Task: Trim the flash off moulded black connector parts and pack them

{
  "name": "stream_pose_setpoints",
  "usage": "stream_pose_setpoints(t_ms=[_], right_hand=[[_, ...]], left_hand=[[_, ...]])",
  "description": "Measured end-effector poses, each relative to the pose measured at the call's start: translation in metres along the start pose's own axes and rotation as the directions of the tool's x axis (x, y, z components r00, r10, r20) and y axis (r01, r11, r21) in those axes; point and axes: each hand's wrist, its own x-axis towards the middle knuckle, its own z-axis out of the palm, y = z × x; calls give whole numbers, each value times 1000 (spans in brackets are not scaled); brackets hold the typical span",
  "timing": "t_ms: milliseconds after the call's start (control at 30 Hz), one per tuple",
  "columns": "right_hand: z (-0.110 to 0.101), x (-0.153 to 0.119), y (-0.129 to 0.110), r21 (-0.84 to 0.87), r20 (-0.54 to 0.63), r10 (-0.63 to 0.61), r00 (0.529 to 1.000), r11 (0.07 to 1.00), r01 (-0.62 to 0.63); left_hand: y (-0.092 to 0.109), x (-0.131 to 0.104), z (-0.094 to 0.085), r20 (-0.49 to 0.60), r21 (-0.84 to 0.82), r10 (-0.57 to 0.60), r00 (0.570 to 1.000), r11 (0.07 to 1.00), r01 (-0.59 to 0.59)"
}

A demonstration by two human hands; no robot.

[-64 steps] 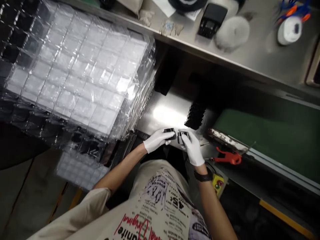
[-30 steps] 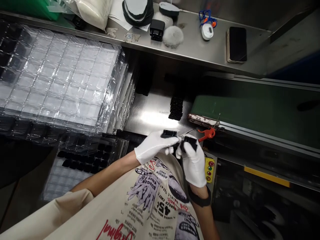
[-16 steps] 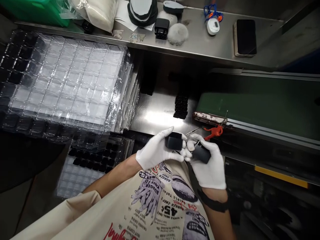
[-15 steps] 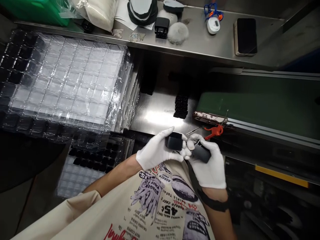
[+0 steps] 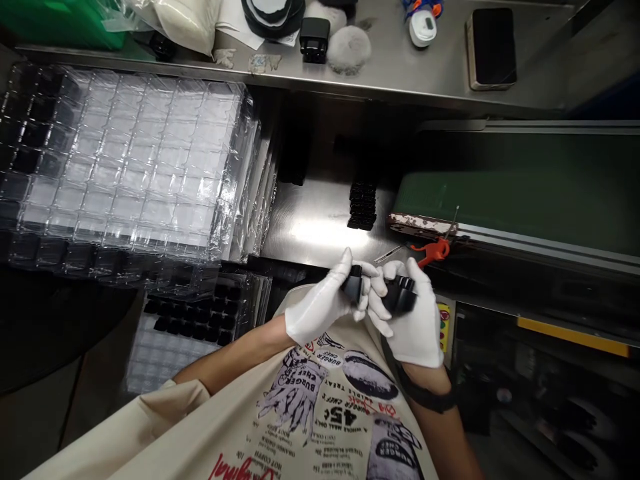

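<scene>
White gloves cover both hands, which meet in front of the apron. My left hand grips a small black block between thumb and fingers. In my right hand is another black block, with prong-like parts at its top edge. The fingertips of the two hands touch or nearly touch. Just beyond them lie a thin metal tool and an orange-handled tool. A row of small black pieces rests on the metal surface ahead.
Stacked clear trays fill the left, with a lower tray of black pieces beneath. A green conveyor belt runs along the right. The upper shelf holds a phone, a black block and a fluffy pad.
Both black blocks have been turned in the hands; the right one now shows its prong-like parts. The left hand has shifted slightly right. The camera view has moved a little.
</scene>
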Motion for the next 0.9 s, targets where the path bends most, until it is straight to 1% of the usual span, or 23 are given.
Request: stream_pose_setpoints(t_ms=[267, 400, 500, 700, 800, 900], right_hand=[[5, -1, 3, -23, -22, -76, 997, 997, 75], [5, -1, 5, -12, -26, -66, 997, 998, 66], [5, 0, 6, 0, -45, -53, 998, 999, 53], [9, 1, 12, -47, -109, -70, 992, 997, 65], [10, 3, 14, -50, -111, -77, 991, 996, 72], [10, 4, 14, -61, -121, -89, 989, 995, 82]], left_hand=[[-7, 6, -2, 5, 36, 37, 999, 999, -37], [-5, 7, -1, -10, 55, 43, 999, 998, -42], [-2, 7, -3, -15, 33, 46, 999, 998, -46], [0, 7, -1, -95, 8, 138, 986, 990, -138], [-1, 6, 2, -127, -15, 131, 983, 991, -134], [0, 5, 4, -140, 15, 116, 983, 993, -115]])
